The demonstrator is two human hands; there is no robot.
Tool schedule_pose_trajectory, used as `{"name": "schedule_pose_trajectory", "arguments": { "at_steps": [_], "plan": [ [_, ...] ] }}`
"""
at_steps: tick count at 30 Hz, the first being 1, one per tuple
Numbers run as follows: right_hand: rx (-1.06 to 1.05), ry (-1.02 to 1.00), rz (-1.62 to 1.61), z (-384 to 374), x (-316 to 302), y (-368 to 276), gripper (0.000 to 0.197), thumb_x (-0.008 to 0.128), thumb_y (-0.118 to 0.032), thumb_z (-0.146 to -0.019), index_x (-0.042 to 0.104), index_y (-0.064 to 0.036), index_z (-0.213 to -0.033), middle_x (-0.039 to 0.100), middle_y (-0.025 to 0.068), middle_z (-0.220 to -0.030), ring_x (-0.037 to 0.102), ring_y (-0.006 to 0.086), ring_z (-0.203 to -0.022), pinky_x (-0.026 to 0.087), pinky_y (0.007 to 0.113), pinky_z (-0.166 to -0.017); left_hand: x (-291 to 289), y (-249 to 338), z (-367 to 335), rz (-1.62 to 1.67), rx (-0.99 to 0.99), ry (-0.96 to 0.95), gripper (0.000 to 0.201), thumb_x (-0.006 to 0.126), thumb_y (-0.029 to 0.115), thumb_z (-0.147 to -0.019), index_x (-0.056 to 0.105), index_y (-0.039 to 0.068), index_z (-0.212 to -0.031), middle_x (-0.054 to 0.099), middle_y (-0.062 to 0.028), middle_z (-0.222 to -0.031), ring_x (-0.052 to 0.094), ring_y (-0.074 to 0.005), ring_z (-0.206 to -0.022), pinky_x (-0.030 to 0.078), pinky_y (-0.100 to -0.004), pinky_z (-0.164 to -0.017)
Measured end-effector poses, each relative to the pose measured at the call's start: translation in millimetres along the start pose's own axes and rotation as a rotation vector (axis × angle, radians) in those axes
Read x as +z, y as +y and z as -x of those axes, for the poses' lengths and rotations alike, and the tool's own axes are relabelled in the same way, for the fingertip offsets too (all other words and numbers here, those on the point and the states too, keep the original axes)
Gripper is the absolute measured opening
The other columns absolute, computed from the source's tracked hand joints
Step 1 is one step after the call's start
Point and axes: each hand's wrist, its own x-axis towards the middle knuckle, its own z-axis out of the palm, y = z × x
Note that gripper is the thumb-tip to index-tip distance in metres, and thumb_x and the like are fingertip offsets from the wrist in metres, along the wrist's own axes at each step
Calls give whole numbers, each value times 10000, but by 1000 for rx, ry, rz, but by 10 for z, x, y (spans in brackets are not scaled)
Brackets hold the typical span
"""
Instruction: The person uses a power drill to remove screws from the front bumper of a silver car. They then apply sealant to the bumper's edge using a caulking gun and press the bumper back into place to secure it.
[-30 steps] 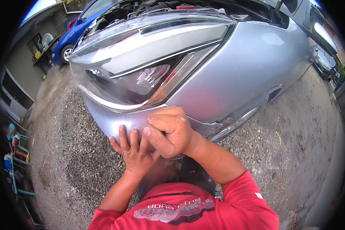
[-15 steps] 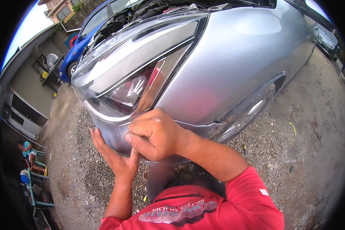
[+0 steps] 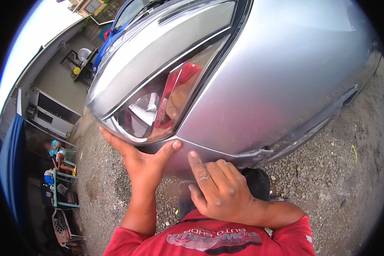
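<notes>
Below the clear headlight (image 3: 158,85) of a silver car, my left hand (image 3: 143,160) is spread against the bumper (image 3: 175,160). Its thumb tip presses near the seam at the headlight's lower corner, while its fingers reach along the lens's lower edge and are partly hidden. To the right, my right hand (image 3: 222,187) holds nothing. Its index finger points up at the bumper just under the seam, with the thumb apart and the other fingers loosely bent; whether the fingertip touches, I cannot tell. Above the seam lies the silver fender (image 3: 251,98).
Gravel (image 3: 320,183) surrounds the car. A blue car (image 3: 126,15) stands behind the headlight. At the far left a person (image 3: 59,155) sits beside a green bench (image 3: 66,205) with things on it, near a building (image 3: 51,81).
My right hand has come down off the headlight corner, from a closed fist to a pointing index finger. My left thumb now rests at the seam. The view is closer to the car.
</notes>
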Motion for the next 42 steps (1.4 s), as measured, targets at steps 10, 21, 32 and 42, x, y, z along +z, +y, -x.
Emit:
{"name": "schedule_pose_trajectory", "arguments": {
  "at_steps": [10, 21, 32, 42],
  "plan": [
    [-155, -258, 387, -191, -243, 23, 547, 681, -175, -843, 694, 120, -1303, 491, 18, -740, 551, 175, -705, 477, 302, -582, -30, 158, -19, -51, -29, -19, 1544, 1071, 261, -608, 1, -32, -1682, 323, -238, -1624, 376, -328, -1484, 299, -428, -1255],
    [-443, -52, -521, -624, 289, 165, 231, 715, -231, -883, 621, -73, -742, 624, 77, -665, 664, 222, -571, 517, 398, -481, -51, 219, -61, -83, -27, 6, 1348, 1021, 299, -633, 209, -14, -1663, 434, -208, -1557, 459, -340, -1439, 333, -440, -1232],
    [-453, -259, -515, -671, -52, 154, 237, 679, -246, -880, 650, -71, -723, 662, 124, -614, 688, 291, -537, 514, 435, -457, 19, 315, -10, 11, -105, 3, 1387, 1035, 207, -645, 146, -12, -1686, 354, -222, -1614, 368, -334, -1492, 264, -439, -1275],
    [-565, -286, -537, -453, 46, 160, 246, 700, -250, -858, 636, -91, -681, 665, 86, -617, 697, 296, -555, 527, 431, -494, -82, 198, -42, 22, -55, -30, 1372, 1033, 272, -640, 173, -27, -1667, 393, -219, -1579, 407, -322, -1453, 275, -421, -1248]
  ]
}}
